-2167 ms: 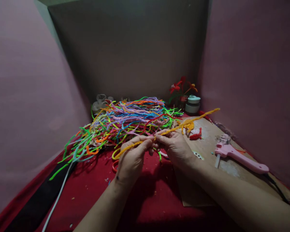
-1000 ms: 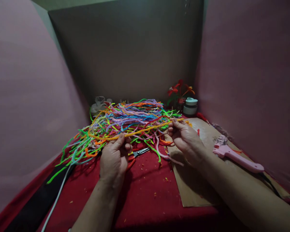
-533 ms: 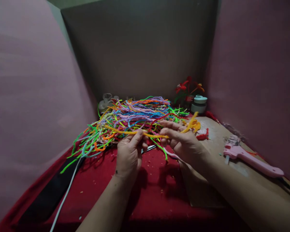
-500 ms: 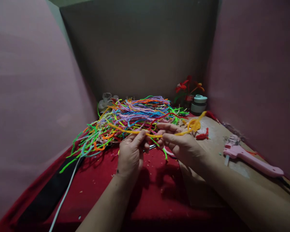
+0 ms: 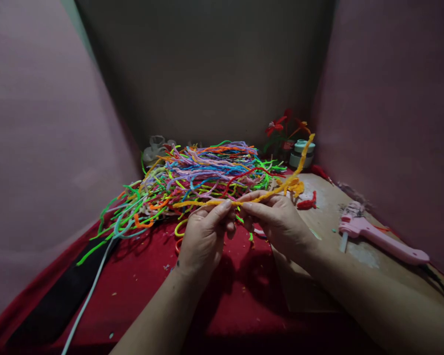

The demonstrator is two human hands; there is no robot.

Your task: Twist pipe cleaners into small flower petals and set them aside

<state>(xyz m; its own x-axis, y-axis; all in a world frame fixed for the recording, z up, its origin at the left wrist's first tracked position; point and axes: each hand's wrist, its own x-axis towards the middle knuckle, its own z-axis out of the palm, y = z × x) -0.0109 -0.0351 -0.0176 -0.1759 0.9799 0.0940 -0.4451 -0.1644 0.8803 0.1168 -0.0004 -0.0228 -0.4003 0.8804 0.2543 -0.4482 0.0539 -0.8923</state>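
Note:
A fuzzy orange-yellow pipe cleaner [image 5: 196, 203] runs level between my hands, above the red cloth. My left hand [image 5: 207, 229] pinches it between thumb and fingers near its middle. Close beside it, my right hand [image 5: 277, 217] pinches the same pipe cleaner. Past the right hand it slants up to the right, and a looped, bunched orange-yellow part [image 5: 295, 187] shows there. Behind the hands lies a large heap of coloured pipe cleaners [image 5: 214, 170]. The undersides of the fingers are hidden.
A pink glue gun [image 5: 381, 236] rests on a brown board [image 5: 329, 207] at right, near a red pipe-cleaner piece [image 5: 308, 201]. Red flowers [image 5: 276, 125] and a jar with a mint lid [image 5: 302, 153] stand behind. A white cord [image 5: 92, 296] crosses a black strip [image 5: 55, 296] at left.
My hands have come closer together along the pipe cleaner, and the right fingers have closed on it. Its right end now rises higher. The whole view has shifted slightly.

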